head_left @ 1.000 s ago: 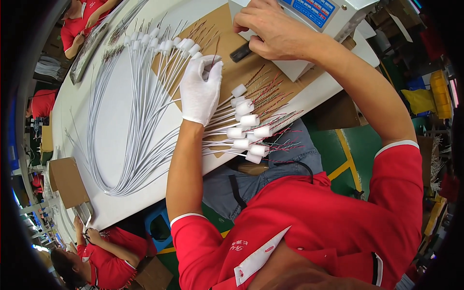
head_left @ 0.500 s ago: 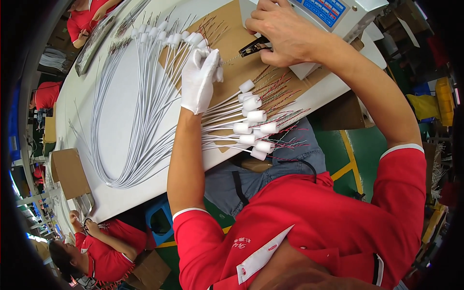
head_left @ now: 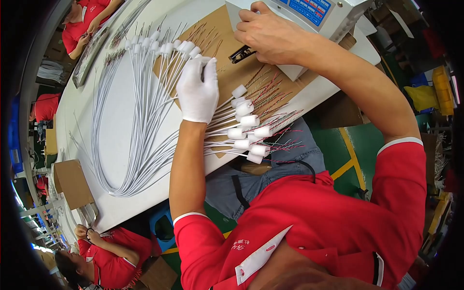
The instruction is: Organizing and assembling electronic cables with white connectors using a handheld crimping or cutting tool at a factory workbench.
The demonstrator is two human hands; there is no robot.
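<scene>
Here, at frame centre, your gloved left hand lies flat, fingers loosely spread, on the grey cables fanned across the white table. Further up, your bare right hand pinches a black clip against the white machine at upper right.

You have two hands in view: one white-gloved left hand and one bare right hand. About nine white-capped cable ends fan out at centre frame, and about ten more white-capped cable ends sit at upper left; the exact numbers are hard to tell. One grey machine stands at the top. Three other people in red show along the left edge.
</scene>
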